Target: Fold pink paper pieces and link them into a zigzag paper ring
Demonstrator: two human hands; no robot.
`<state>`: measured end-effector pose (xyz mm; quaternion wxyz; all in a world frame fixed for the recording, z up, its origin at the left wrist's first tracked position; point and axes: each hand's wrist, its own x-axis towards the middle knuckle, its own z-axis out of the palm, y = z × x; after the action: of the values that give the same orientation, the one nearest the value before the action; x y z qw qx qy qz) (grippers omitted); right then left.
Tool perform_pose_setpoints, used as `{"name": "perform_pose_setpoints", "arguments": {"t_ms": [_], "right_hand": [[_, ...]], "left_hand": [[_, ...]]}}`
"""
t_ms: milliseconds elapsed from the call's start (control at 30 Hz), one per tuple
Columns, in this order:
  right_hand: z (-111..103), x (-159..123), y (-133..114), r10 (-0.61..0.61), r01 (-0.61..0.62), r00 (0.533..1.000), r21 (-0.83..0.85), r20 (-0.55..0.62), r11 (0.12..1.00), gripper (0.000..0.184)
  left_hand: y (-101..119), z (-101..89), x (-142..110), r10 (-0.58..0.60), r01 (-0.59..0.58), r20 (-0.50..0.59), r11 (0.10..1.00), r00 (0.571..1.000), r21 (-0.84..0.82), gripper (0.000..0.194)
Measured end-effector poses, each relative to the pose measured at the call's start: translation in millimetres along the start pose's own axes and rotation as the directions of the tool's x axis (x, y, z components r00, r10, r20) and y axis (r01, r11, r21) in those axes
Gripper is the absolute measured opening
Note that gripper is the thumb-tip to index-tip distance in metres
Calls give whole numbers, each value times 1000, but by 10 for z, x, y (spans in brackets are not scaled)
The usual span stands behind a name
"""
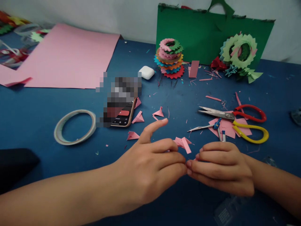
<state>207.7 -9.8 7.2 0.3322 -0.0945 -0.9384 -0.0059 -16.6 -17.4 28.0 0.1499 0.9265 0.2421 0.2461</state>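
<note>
My left hand [152, 169] and my right hand [223, 169] meet fingertip to fingertip above the blue table. Both are closed in a pinch, though my left index finger sticks up. A sliver of pink paper [195, 159] shows at the right fingertips; the fingers hide most of it. Just beyond lie pink paper strips [183, 143]. Small folded pink pieces [138, 117] are scattered farther left. Scissors with red and yellow handles [231, 116] rest on pink paper sheets [227, 131], beside smaller scissors with a blue pivot [216, 125].
A tape roll [57, 131] lies left of a phone [124, 121]. Behind are a white earbud case [147, 72], a large pink sheet [72, 59] and a stack of coloured zigzag paper rings [169, 59]. A green board [197, 34] leans on the wall behind pale green rings [252, 47].
</note>
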Motion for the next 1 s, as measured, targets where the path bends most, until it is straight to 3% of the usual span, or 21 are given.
{"name": "perform_pose_setpoints", "arguments": {"t_ms": [167,500,800,1000], "right_hand": [[2,-34,-6,52,-53,999,-51,-8,997,16],[23,-95,58,41,-39,997,33,-59,999,16],[3,-50,43,-10,8,1000,-64,-20,998,7],[-8,-76,35,-76,74,997,-117,-16,990,10]], "left_hand": [[-5,-21,14,-40,39,-14,999,999,-24,13],[-15,-71,59,-47,45,-20,996,999,-83,7],[-10,-49,12,-43,44,9,995,999,-88,9],[20,-53,29,-98,98,10,993,995,-72,11]]}}
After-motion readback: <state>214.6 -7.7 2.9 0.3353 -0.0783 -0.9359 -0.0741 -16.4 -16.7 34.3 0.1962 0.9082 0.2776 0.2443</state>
